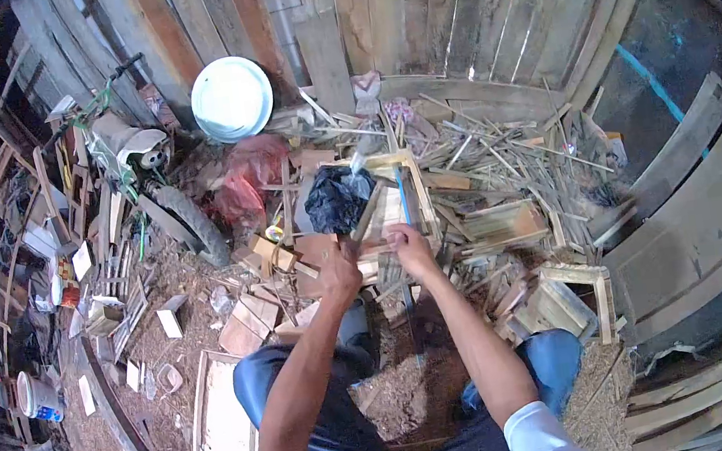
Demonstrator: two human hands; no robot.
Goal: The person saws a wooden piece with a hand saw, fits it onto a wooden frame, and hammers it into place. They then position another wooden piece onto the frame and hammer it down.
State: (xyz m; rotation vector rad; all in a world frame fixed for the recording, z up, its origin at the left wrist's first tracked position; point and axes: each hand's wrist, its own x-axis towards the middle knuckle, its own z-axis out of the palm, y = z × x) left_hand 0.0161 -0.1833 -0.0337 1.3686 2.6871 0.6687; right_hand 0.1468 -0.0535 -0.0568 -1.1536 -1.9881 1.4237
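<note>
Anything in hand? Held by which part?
Seemingly a brownish strip, between the left hand and right hand; too blurred to tell what it is or where it's gripped.

In front of plank wall: round white basin. Left of basin: motorbike. Below basin: crumpled red plastic bag. Farther left: tilted white bucket. Near wall foot, on right: messy heap of thin sticks.

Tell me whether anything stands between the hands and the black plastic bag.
Nothing visible stands between the left hand and the black bag; a slanted wooden slat lies between the bag and the right hand.
</note>
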